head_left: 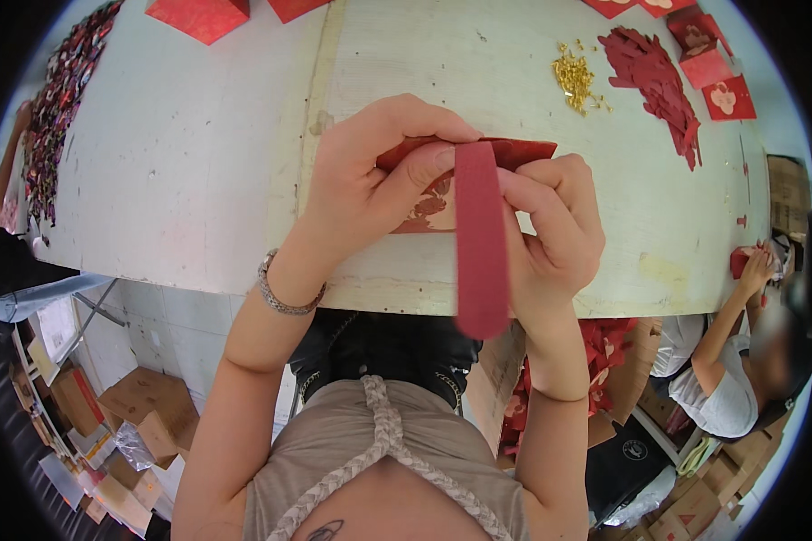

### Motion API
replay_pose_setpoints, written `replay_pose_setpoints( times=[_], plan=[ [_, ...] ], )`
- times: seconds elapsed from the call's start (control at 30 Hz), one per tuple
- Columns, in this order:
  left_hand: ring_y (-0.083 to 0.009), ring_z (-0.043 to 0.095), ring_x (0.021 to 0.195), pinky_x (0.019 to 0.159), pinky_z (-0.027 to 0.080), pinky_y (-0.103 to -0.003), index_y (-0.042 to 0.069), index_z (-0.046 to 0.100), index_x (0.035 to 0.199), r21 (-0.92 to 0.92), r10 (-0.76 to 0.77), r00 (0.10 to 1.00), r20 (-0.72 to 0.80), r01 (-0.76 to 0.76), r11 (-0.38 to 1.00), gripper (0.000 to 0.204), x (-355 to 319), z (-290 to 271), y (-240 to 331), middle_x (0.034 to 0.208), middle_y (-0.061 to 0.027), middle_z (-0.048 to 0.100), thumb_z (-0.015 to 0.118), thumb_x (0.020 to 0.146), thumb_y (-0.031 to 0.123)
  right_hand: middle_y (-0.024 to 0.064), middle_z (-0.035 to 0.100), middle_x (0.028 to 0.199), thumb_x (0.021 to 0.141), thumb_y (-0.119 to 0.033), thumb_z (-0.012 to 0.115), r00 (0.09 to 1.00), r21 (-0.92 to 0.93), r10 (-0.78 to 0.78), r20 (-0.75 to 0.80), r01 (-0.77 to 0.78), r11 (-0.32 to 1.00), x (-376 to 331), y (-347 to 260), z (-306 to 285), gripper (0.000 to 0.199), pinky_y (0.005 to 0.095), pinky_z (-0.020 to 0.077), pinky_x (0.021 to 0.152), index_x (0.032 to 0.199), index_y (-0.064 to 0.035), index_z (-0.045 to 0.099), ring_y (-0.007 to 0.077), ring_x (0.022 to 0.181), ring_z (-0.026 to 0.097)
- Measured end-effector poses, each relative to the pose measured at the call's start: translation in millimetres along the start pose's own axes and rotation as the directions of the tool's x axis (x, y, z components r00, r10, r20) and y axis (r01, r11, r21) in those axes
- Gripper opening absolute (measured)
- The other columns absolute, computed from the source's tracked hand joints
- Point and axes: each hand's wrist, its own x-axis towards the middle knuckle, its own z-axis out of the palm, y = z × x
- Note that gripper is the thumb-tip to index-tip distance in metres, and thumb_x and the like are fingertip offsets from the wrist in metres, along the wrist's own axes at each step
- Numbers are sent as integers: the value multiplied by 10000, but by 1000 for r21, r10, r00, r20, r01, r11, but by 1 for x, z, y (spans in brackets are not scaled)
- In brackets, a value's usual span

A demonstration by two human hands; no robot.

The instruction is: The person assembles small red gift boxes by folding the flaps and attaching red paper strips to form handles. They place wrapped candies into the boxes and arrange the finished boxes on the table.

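Braided trim (386,424) lies below the red folded piece (530,153) that the left hand (392,158) pinches, the right hand (555,221) curled beside it, hold unclear; 1 red strip (480,243) before it seems half-attached at most, spare strips (654,90) beyond it unused.

One long, round-ended dark-red strip (481,243); one folded red patterned piece (435,213); one small gold pile (575,78); one heap of flat dark-red strips (654,86).
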Motion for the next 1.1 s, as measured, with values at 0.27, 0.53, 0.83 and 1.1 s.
replay_pose_setpoints(
  times=[0.27, 0.53, 0.83, 1.1],
  plan=[
    [-170, 602, 627, 540, 471, -256, 39, 637, 924, 140, 336, 939, 79, -344, 929, 120, 10, -1, -7, 805, -76, 640, 648, 805, 31, -8, 543, 719, 573, -63, 814, 1000, -71, -22, -2, 22, 997, -4, 2, -4, 291, 288, 347, 643, 829, -87, 678, 166, 682, 491],
    [-125, 569, 487, 442, 445, -207, 23, 616, 858, 365, 159, 987, 15, -153, 918, 114, 2, -5, 14, 726, -72, 627, 693, 776, 39, 29, 599, 760, 602, -69, 813, 966, 154, 225, 130, -244, 957, 10, -1, -5, 244, 306, 431, 693, 781, -76, 648, 211, 742, 546],
    [-176, 603, 587, 529, 477, -237, 32, 673, 932, 620, 246, 813, 528, -567, 543, 337, 48, -21, 55, 781, -72, 632, 677, 614, -78, 17, 605, 726, 600, -96, 806, 992, 247, 54, 110, -80, 966, 2, 8, -1, 243, 303, 427, 607, 747, -83, 613, 193, 659, 546],
    [-210, 584, 726, 614, 512, -261, 91, 717, 941, 808, 217, 827, 518, -557, 191, 378, 73, -11, 60, 776, -54, 575, 688, 594, -55, 7, 613, 785, 612, -123, 779, 993, 281, -103, 57, 83, 956, 2, 12, -1, 248, 322, 429, 648, 765, -82, 586, 191, 692, 550]
  ],
)
